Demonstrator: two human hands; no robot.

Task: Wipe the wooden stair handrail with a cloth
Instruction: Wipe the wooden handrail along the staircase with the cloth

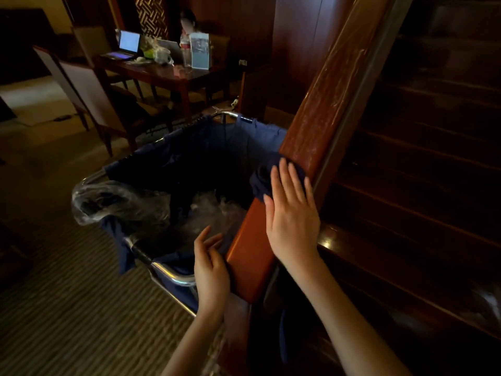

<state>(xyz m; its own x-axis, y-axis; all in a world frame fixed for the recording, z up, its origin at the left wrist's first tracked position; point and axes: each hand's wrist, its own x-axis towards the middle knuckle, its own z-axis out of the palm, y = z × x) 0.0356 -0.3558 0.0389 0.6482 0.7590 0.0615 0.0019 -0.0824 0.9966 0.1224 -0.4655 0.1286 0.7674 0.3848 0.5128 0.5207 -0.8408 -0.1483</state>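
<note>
While the blue cloth (261, 183) is pressed onto the wooden handrail (320, 112) by the right grip (291, 215), fingers straight, the left grip (211, 270) is just rested loose and empty at its 7 o'clock.

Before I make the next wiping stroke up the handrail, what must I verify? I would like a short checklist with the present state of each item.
1. Cloth lies between the right hand and the handrail: ok.
2. Right hand presses flat, fingers straight: ok.
3. Rail surface above the cloth is free of things: ok.
4. Left hand is out of the stroke path, low beside the rail: ok.
5. Cart stands clear of the rail: not ok, its blue bag sits right beside it.
6. Cloth is clean enough: cannot tell, too dark.
</note>
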